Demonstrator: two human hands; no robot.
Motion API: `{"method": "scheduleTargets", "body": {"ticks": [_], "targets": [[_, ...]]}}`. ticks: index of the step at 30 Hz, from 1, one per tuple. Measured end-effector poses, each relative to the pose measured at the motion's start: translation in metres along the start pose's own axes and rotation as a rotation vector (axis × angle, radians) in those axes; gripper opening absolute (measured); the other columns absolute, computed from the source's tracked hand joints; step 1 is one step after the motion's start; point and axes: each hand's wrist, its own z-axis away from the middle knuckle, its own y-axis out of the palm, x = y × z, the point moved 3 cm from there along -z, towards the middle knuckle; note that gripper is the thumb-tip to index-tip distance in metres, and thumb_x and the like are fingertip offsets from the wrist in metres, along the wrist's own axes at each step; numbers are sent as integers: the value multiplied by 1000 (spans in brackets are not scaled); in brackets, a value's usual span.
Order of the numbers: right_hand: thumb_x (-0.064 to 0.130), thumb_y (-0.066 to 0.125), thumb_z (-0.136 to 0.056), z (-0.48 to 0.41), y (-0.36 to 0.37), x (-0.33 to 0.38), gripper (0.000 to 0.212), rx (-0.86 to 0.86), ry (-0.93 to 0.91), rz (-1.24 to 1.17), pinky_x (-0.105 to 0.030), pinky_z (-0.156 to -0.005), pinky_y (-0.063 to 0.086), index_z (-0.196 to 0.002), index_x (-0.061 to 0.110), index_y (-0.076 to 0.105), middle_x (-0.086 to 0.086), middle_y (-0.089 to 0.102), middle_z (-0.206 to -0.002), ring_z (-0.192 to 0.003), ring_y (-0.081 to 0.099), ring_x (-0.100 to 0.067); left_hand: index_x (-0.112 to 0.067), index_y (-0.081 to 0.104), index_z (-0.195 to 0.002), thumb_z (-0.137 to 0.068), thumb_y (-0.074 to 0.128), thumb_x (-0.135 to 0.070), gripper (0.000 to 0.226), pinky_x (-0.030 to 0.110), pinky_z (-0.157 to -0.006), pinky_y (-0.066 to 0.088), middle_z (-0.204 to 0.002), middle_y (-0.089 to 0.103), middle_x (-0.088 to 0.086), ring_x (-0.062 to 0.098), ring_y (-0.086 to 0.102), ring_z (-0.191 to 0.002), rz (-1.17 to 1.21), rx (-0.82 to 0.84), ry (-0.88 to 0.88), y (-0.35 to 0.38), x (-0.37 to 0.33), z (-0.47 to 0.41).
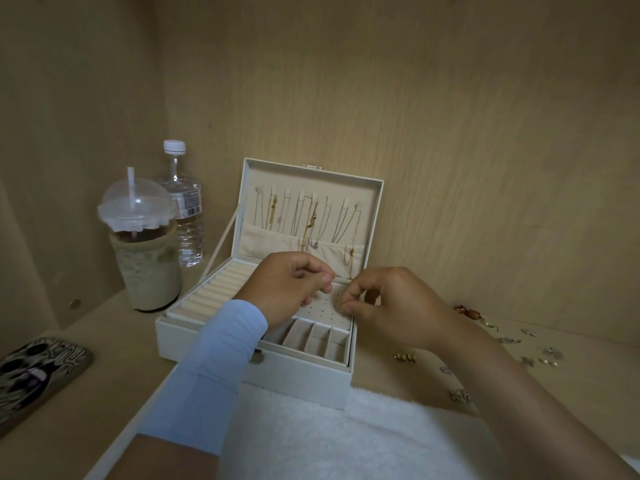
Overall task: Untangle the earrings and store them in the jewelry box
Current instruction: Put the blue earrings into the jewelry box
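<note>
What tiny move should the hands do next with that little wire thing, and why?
Probably ease the thin wire earring down into a hole of the cream perforated panel in the open white jewelry box. The left hand and right hand both pinch it right above that panel, though it is too small to tell if it's untangled.

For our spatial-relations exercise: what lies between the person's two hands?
In the head view, a thin wire, likely an earring, spans from the left hand to the right hand, above the perforated panel of the jewelry box.
</note>
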Motion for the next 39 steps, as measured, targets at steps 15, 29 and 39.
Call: {"method": "scheduleTargets", "body": {"ticks": [15, 29, 39], "targets": [[24, 80, -84, -1, -2, -4, 6, -50, 91, -173, -8, -55, 38, -86, 28, 77, 29, 64, -63, -54, 55, 5, -14, 70, -96, -90, 67, -9, 8, 19, -63, 53, -81, 77, 0, 7, 56, -56, 17, 41, -8, 2, -4, 2], [18, 84, -78, -2, -7, 3, 12, -138, -20, -473, -29, -63, 47, -87, 25, 81, -4, 75, -78, -61, 50, -18, -14, 61, -102, -90, 68, -11, 15, 9, -53, 44, -65, 73, -6, 6, 63, -56, -29, 84, 37, 4, -14, 8], [17, 82, -82, -2, -3, 2, 13, -149, 9, -441, -26, -56, 42, -84, 30, 79, -7, 72, -75, -57, 47, -18, -22, 63, -102, -93, 64, -14, 12, 26, -76, 50, -70, 75, -8, 13, 71, -70, -60, 79, 37, 9, -9, 6]]}}
